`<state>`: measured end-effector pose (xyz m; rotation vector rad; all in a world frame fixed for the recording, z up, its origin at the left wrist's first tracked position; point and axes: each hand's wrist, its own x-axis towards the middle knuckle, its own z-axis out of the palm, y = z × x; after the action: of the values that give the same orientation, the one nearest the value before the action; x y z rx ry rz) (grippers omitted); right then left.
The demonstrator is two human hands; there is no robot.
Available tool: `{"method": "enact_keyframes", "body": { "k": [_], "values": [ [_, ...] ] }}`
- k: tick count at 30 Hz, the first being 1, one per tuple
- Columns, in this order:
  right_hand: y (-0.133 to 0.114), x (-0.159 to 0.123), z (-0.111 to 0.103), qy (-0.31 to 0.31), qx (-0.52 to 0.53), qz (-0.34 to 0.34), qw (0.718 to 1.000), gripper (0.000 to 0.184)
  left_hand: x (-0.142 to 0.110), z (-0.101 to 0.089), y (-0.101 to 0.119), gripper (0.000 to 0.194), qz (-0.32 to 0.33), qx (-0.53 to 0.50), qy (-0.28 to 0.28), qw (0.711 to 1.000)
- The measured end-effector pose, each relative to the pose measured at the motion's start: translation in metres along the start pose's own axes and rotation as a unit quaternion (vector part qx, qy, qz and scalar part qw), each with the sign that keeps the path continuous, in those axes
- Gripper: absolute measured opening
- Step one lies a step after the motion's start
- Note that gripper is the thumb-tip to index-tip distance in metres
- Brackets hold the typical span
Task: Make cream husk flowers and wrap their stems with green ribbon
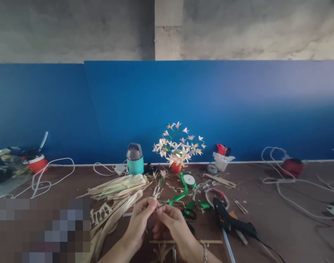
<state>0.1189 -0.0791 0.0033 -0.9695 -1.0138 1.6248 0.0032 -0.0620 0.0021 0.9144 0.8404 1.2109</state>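
My left hand is closed in a pinch on a small pale husk flower at the bottom centre. The fingertips of my right hand are also pinched together, meeting the left ones just below the flower; what they grip is too small to make out. Just beyond lie loose pale flowers on thin stems. Green ribbon trails from a white-centred spool. Beneath my right wrist a thin stick lies crosswise. Right of it rests a black glue gun with its cord.
Dried husks are heaped at left. Behind stand a teal flask, a pot of pale flowers and a white tub. A red tape roll lies behind the glue gun. White cables loop at right; a blue panel backs the table.
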Motion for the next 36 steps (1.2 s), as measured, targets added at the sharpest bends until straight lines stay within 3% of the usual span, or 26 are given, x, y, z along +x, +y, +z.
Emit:
{"method": "enact_keyframes", "body": {
  "k": [8, 19, 36],
  "values": [
    [0.009, 0.002, 0.002, 0.022, -0.002, -0.077, 0.997, 0.038, 0.002, 0.001, -0.004, 0.029, -0.026, -0.029, 0.021, 0.999],
    [0.01, 0.001, 0.003, 0.05, -0.016, -0.114, 0.992, 0.038, 0.001, 0.001, -0.006, 0.03, -0.031, -0.041, 0.036, 0.998],
    [0.013, 0.003, 0.001, 0.068, 0.01, -0.084, 0.994, 0.038, -0.003, 0.007, -0.004, 0.028, -0.043, -0.036, -0.014, 0.998]
  ]
}}
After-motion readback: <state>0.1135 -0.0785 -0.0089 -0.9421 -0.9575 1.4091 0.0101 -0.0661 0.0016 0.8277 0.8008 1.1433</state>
